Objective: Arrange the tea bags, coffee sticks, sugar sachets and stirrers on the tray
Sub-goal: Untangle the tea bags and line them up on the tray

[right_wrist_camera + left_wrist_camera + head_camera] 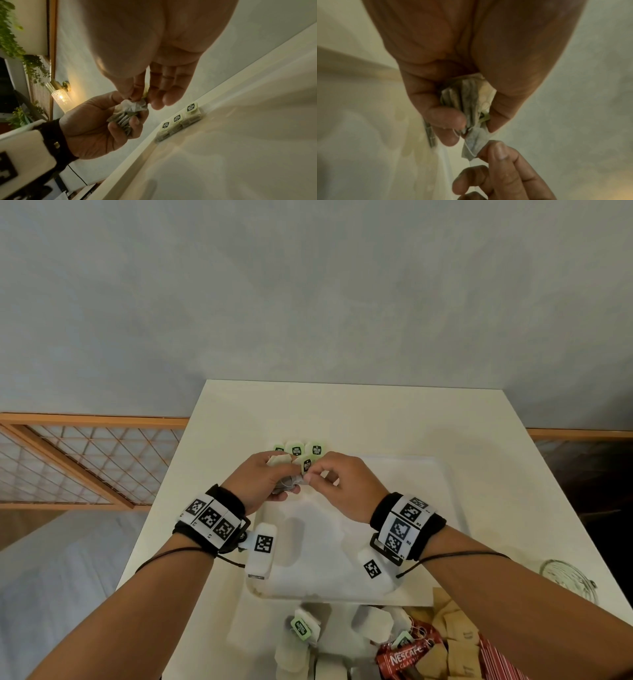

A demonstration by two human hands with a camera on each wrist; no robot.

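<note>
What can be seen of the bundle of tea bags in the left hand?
The bundle of tea bags is a stack of several thin, greyish paper bags pressed flat together, with white strings and at least one green tag. The left hand grips it, fingers curled round it, held above the far left part of the white tray. The right hand pinches the corner of one bag sticking out of the stack. How many bags it holds cannot be told.

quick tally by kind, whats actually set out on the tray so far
tea bags in a row at the far rim of the tray: 3
coffee sticks on the tray: 0
sugar sachets on the tray: 0
total set out: 3
not counted: the bunch of tea bags gripped by the left hand, one tea bag of it pinched by the right hand; its number is hidden
</note>
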